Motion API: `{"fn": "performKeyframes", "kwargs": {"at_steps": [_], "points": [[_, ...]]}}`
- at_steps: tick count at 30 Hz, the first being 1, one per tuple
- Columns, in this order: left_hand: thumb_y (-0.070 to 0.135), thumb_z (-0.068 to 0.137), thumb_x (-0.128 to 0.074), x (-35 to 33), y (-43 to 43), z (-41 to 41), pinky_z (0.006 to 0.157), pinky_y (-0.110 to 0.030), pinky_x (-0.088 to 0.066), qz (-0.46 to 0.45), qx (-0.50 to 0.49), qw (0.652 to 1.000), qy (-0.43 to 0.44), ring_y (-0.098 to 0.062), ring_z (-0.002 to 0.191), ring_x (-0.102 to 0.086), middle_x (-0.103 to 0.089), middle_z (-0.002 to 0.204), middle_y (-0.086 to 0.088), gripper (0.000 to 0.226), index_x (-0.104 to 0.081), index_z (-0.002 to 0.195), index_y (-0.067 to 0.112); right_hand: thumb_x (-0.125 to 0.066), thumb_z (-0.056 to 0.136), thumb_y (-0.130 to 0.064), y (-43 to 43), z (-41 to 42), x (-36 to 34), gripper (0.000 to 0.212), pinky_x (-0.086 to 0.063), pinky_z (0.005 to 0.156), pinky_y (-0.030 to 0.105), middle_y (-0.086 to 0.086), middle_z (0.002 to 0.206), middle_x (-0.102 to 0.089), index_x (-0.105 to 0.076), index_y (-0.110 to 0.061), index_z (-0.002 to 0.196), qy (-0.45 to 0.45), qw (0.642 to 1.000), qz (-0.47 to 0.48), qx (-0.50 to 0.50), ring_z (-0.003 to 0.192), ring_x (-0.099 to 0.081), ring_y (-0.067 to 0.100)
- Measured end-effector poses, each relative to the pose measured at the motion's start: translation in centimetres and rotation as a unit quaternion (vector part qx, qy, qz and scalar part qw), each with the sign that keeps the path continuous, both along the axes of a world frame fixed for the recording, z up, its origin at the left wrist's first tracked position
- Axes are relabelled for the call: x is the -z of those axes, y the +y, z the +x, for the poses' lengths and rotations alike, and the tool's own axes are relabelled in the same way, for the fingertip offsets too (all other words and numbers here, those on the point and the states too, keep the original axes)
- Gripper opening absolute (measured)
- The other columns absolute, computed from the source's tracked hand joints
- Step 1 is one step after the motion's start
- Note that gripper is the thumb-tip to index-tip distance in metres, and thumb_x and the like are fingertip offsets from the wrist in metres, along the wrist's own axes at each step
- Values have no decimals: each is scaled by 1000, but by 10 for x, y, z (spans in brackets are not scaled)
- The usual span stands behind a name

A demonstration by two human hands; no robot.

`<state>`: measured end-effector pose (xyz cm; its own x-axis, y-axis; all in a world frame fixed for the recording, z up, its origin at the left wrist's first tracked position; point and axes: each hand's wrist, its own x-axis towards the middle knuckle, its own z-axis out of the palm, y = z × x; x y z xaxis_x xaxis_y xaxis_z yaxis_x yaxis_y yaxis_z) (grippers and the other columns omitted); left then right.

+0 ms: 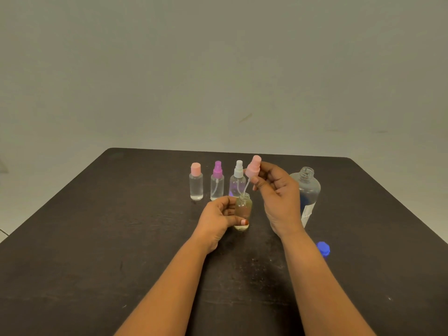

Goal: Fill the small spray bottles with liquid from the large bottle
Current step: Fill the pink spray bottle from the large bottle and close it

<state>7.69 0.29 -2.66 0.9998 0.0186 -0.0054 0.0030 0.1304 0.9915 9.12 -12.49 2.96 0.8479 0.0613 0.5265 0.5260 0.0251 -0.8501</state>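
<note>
My left hand (218, 220) grips a small clear bottle (243, 209) that stands uncapped on the dark table (121, 238). Just above its neck my right hand (278, 197) pinches a pink spray cap (253, 168), whose thin dip tube slants down toward the bottle's mouth. The large clear bottle (309, 187) stands open to the right, partly hidden behind my right hand. Its blue cap (323, 249) lies on the table near my right forearm. Behind stand three small bottles: one with a flat pink cap (196, 183), one with a purple sprayer (217, 183), one with a white sprayer (237, 180).
The table's far edge runs just behind the row of bottles, against a plain pale wall. The left edge slants toward the near corner. Both forearms cross the near half of the tabletop.
</note>
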Motion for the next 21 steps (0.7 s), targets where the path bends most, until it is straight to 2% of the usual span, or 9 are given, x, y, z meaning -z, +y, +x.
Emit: {"fn": "performKeyframes", "kwargs": {"at_steps": [3,5,10,15,21], "points": [[-19,69,-65,-1,0,-1,90,-35,-54,4,0,1000,-4,-23,96,-67,-70,98,-10,43,-62,106,3,-59,86,3,3,-2,10,40,-51,82,23,-13,95,-68,-61,-36,97,18,1000,-23,11,91,-63,1],[-18,70,-65,-1,0,-3,89,-34,-54,4,0,1000,-7,-26,99,-66,-69,100,-12,43,-61,106,3,-58,86,3,4,-4,16,43,-51,83,21,-17,94,-66,-59,-39,94,27,999,-26,10,92,-63,-2],[-19,70,-64,-4,-1,-4,82,-26,-56,3,4,1000,-16,-22,94,-66,-69,94,-8,40,-62,101,7,-59,86,1,2,-3,24,41,-50,82,19,-11,96,-66,-59,-39,93,52,998,-30,19,93,-63,2],[-19,69,-64,-4,-1,-5,81,-25,-56,11,1,1000,-21,-19,91,-67,-69,91,-6,40,-62,99,8,-59,85,2,2,-2,30,42,-50,83,20,-11,96,-67,-61,-39,95,62,998,-31,10,95,-63,5],[-18,69,-65,-4,0,-5,86,-31,-56,13,-3,1000,-18,-22,94,-67,-70,92,-7,40,-63,100,8,-60,85,0,3,0,35,39,-50,81,19,-12,96,-68,-62,-36,97,68,997,-43,8,94,-63,3]]}}
